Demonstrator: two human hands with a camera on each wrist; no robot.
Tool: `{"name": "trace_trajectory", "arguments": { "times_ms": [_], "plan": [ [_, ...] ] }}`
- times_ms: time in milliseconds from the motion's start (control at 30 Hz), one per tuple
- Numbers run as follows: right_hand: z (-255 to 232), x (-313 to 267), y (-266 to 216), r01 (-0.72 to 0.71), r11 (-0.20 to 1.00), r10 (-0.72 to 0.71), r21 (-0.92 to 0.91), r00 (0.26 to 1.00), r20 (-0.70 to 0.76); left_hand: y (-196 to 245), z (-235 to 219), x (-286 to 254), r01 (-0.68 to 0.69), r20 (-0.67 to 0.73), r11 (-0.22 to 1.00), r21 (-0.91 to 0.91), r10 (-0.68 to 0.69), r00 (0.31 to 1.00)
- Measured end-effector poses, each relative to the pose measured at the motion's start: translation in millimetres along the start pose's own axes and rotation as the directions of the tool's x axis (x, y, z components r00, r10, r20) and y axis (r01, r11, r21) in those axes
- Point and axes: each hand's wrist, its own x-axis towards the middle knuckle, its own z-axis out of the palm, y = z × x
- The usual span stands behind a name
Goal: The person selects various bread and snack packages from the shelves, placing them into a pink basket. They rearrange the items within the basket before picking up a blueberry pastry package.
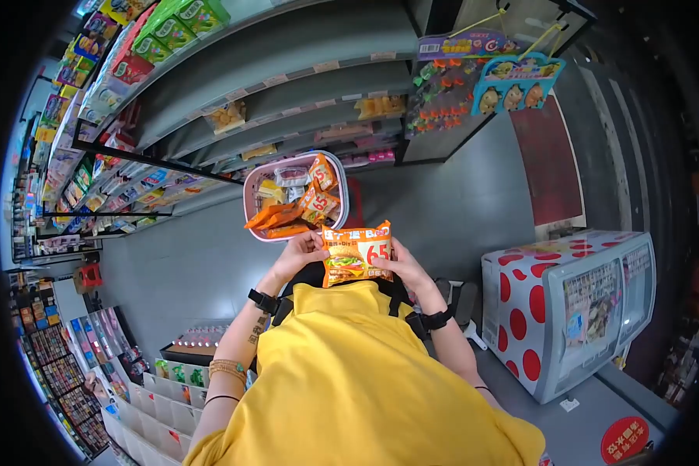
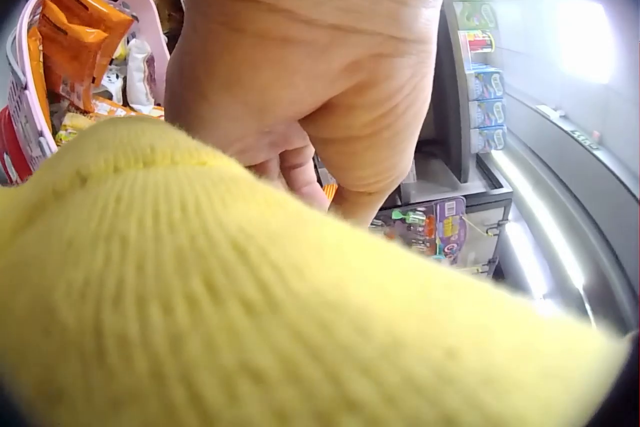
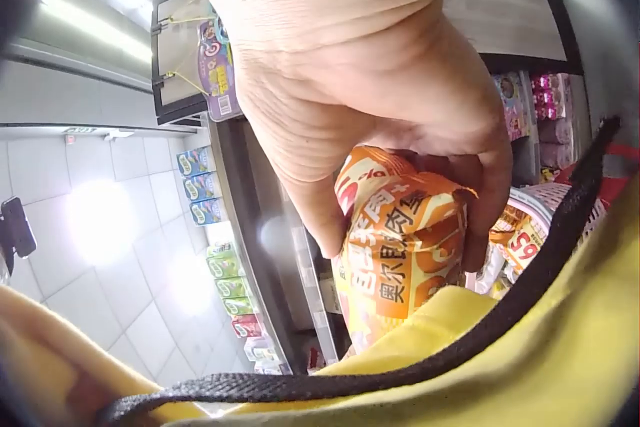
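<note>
An orange-and-white burger snack bag (image 1: 346,262), printed with a burger and "65", is held upright in front of the yellow shirt. My left hand (image 1: 300,255) pinches its left edge. On the opposite side my right hand (image 1: 405,266) grips it, thumb across the front. The right wrist view shows the bag (image 3: 395,247) between thumb and fingers of the right hand (image 3: 350,77). In the left wrist view the sleeve and the left hand (image 2: 300,57) hide nearly all of it. Just beyond the bag stands a pink basket (image 1: 343,175) with several similar orange packets (image 1: 318,203).
Grey shelves (image 1: 318,89) with a few packets rise behind the basket. Packed snack shelves run along the left. Hanging toys (image 1: 512,85) are on the shelf end. A red-dotted freezer (image 1: 520,311) stands at right, white dividers (image 1: 151,412) at lower left.
</note>
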Motion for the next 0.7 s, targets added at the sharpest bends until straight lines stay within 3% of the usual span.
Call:
{"name": "trace_trajectory", "arguments": {
  "times_ms": [200, 700],
  "plan": [
    [-5.4, 2.0, 2.0, 0.027, 1.0, -0.027, -0.009, 1.0, -0.008, 1.2, -0.1, 4.8, 0.044, 0.003, 0.998, 0.039, -0.044, 0.999],
    [-27.6, -5.4, -26.2, 0.12, 0.992, -0.12, -0.024, 0.993, -0.001, 10.7, 10.8, 37.1, -0.023, 0.032, 0.998, 0.051, 0.022, 0.999]
  ]
}}
